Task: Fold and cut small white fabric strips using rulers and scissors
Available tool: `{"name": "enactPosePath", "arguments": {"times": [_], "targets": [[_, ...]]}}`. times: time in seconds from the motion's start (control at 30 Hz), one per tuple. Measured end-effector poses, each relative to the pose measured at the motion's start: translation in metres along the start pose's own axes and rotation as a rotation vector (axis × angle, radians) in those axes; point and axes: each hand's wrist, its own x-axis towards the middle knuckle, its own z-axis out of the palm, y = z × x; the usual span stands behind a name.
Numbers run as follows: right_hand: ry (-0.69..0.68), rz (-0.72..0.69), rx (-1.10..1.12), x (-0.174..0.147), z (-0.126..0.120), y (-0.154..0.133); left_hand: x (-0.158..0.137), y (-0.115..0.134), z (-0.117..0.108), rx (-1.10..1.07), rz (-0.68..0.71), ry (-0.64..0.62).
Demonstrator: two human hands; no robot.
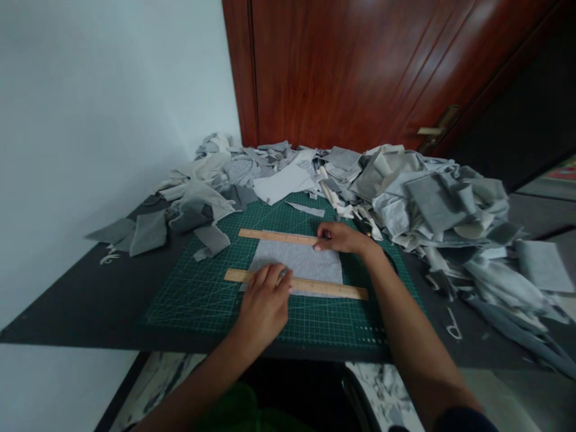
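A piece of light grey cloth (299,257) lies flat on a green cutting mat (198,303). Across its near edge runs a wooden ruler (328,288), and my left hand (264,303) is closed on it with bent fingers. A small grey spot shows between those fingers; I cannot make out what it is. A second wooden ruler (279,237) lies along the cloth's far edge. My right hand (342,237) pinches this ruler's right end between thumb and fingers.
Grey and white cloth scraps are heaped at the left (193,204), along the back, and in a large pile (432,198) on the right. A thin grey strip (306,209) lies beyond the far ruler. The black table (67,300) meets a white wall; a wooden door (351,72) stands behind.
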Motion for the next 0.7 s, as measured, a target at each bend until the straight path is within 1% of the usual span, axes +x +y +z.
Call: {"name": "enactPosePath", "arguments": {"times": [0.17,0.3,0.53,0.7], "targets": [[-0.006,-0.009,-0.011,0.001,0.003,0.006,-0.004,0.004,0.001,-0.016,0.078,-0.09],[-0.023,-0.014,-0.008,0.001,0.004,0.008,-0.004,0.005,-0.004,-0.044,0.068,-0.146],[-0.029,-0.01,0.0,0.001,0.003,0.009,-0.001,0.007,-0.011,-0.066,0.05,-0.175],[-0.031,0.006,-0.001,0.001,0.003,0.009,-0.001,0.006,-0.01,-0.084,0.052,-0.176]]}}
